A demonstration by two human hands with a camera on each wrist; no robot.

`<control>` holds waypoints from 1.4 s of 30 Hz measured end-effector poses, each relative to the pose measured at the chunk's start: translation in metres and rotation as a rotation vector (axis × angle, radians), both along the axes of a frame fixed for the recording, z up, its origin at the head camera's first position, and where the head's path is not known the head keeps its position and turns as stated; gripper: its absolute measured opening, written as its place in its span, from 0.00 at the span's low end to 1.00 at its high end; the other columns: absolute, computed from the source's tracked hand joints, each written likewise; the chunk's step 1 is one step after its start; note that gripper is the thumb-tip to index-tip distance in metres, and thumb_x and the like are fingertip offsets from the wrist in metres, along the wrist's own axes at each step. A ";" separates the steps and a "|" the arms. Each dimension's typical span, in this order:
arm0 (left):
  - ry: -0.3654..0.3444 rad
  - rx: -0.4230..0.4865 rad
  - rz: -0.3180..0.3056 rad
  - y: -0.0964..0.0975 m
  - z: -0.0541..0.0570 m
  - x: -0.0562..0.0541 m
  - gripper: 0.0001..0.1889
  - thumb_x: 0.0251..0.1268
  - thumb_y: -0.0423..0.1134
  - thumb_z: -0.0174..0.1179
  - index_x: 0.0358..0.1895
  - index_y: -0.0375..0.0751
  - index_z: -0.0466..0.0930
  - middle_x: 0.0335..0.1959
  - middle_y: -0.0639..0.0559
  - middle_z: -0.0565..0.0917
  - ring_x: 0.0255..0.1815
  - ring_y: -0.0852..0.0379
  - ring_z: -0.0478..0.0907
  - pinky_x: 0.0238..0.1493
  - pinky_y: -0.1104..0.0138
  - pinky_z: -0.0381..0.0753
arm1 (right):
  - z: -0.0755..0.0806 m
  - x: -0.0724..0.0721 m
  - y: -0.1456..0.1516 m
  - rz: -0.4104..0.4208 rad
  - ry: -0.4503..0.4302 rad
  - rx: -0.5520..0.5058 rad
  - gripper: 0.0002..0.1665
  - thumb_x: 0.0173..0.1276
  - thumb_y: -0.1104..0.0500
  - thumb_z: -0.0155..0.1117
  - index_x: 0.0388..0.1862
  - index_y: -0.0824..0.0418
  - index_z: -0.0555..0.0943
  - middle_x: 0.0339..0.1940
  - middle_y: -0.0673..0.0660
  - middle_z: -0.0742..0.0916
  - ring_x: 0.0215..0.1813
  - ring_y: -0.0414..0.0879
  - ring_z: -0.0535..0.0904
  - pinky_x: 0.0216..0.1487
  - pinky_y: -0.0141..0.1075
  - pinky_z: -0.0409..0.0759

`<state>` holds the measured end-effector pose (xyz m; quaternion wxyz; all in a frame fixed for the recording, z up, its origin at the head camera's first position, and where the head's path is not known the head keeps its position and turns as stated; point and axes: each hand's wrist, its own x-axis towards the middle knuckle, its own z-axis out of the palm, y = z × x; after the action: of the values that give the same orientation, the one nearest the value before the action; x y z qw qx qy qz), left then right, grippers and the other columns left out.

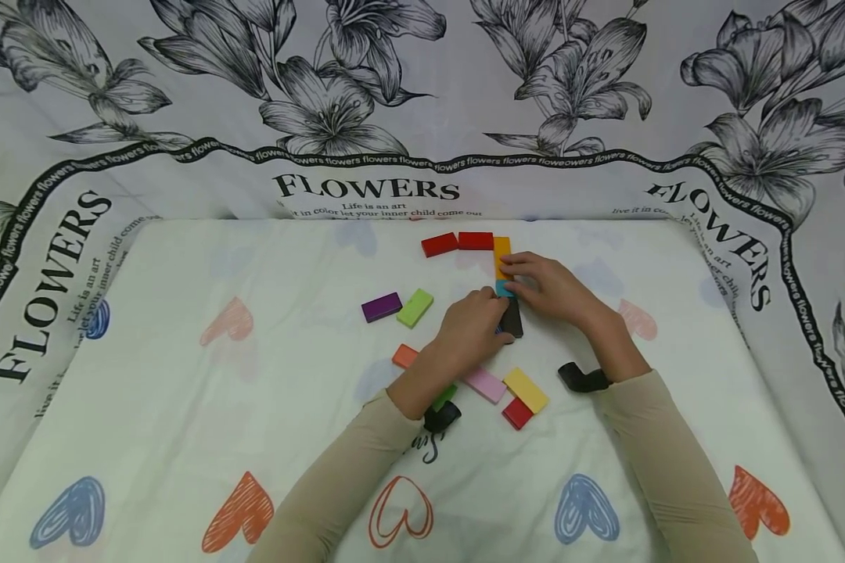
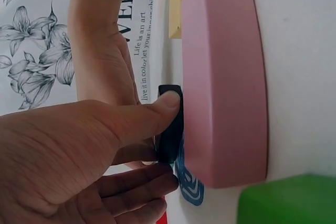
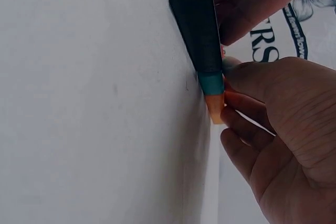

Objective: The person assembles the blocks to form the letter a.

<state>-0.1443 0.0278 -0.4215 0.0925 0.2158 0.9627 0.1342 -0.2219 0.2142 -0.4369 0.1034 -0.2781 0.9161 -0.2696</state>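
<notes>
A: Beige sleeves (image 1: 676, 461), nearest the head camera, reach in from the lower edge over a white, heart-printed cloth (image 1: 155, 422). What does the left hand (image 1: 468, 328) hold?

B: Left hand: pinches a black block (image 1: 513, 320), thumb at the near end, fingers at the far end.

A: And the right hand (image 1: 552, 289)?

B: Right hand: thumb at a blue block (image 1: 503, 288), fingertips against an amber block (image 1: 501, 250); whether it pinches either, one cannot tell.

A: Position of these three?

B: Just right of the head view's middle, in line: black nearest the person, blue between, amber farthest. A red block (image 1: 476, 241) adjoins the amber one's far end on the left; a second red block (image 1: 440, 245) lies beside that, slightly angled.

A: And the others?

B: Left of the line, a purple block (image 1: 382, 307) beside a lime block (image 1: 415, 308). Nearer the person, an orange block (image 1: 404, 356), a green block (image 1: 445, 396) and a pink block (image 1: 487, 386), all partly hidden by the left arm; to their right, a yellow block (image 1: 526, 389) touches a crimson block (image 1: 517, 414).
</notes>
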 end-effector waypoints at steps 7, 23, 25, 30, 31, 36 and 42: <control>0.011 -0.012 -0.001 0.002 0.002 0.001 0.30 0.71 0.52 0.69 0.71 0.40 0.79 0.62 0.46 0.85 0.60 0.53 0.83 0.62 0.62 0.87 | 0.002 0.000 0.000 -0.005 0.004 -0.002 0.26 0.80 0.61 0.64 0.72 0.68 0.78 0.78 0.64 0.78 0.81 0.62 0.70 0.82 0.58 0.68; 0.001 -0.036 0.001 0.004 0.005 0.001 0.32 0.72 0.51 0.68 0.74 0.41 0.76 0.66 0.46 0.83 0.63 0.52 0.81 0.65 0.60 0.86 | 0.008 0.001 0.000 -0.002 0.003 -0.011 0.26 0.79 0.61 0.64 0.73 0.68 0.77 0.78 0.64 0.78 0.81 0.62 0.70 0.82 0.58 0.67; 0.003 -0.040 -0.002 0.005 0.004 0.001 0.32 0.73 0.51 0.68 0.74 0.41 0.76 0.66 0.46 0.84 0.63 0.52 0.81 0.64 0.60 0.86 | 0.008 0.001 0.001 -0.005 0.000 -0.011 0.27 0.79 0.61 0.64 0.73 0.68 0.77 0.78 0.64 0.78 0.81 0.62 0.70 0.82 0.58 0.67; 0.001 -0.025 -0.003 0.007 0.003 0.002 0.32 0.73 0.51 0.67 0.74 0.40 0.76 0.65 0.46 0.84 0.62 0.52 0.81 0.63 0.60 0.87 | 0.006 0.001 0.003 -0.012 -0.001 -0.008 0.27 0.80 0.61 0.63 0.73 0.68 0.77 0.78 0.64 0.77 0.81 0.63 0.70 0.82 0.58 0.67; 0.001 -0.020 -0.003 0.007 0.002 0.002 0.32 0.73 0.52 0.67 0.74 0.40 0.75 0.65 0.46 0.84 0.61 0.52 0.81 0.62 0.60 0.87 | 0.006 0.002 0.003 -0.013 -0.001 -0.007 0.27 0.80 0.61 0.63 0.73 0.68 0.77 0.78 0.64 0.78 0.81 0.63 0.70 0.82 0.58 0.67; -0.004 0.008 0.002 0.001 -0.001 0.006 0.33 0.74 0.54 0.66 0.75 0.39 0.74 0.63 0.47 0.86 0.59 0.52 0.83 0.59 0.59 0.88 | 0.000 0.001 0.002 -0.001 -0.003 -0.011 0.26 0.80 0.61 0.63 0.73 0.68 0.77 0.78 0.65 0.78 0.81 0.63 0.70 0.82 0.58 0.67; 0.000 0.042 0.053 -0.022 0.003 0.011 0.34 0.75 0.54 0.65 0.77 0.40 0.72 0.70 0.46 0.83 0.69 0.49 0.81 0.68 0.57 0.84 | 0.000 0.000 -0.001 -0.007 -0.002 0.006 0.26 0.81 0.58 0.63 0.73 0.66 0.78 0.78 0.63 0.78 0.81 0.62 0.70 0.82 0.57 0.68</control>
<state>-0.1332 0.0061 -0.4185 0.0841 0.1921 0.9651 0.1566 -0.2218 0.2136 -0.4372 0.1041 -0.2741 0.9179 -0.2674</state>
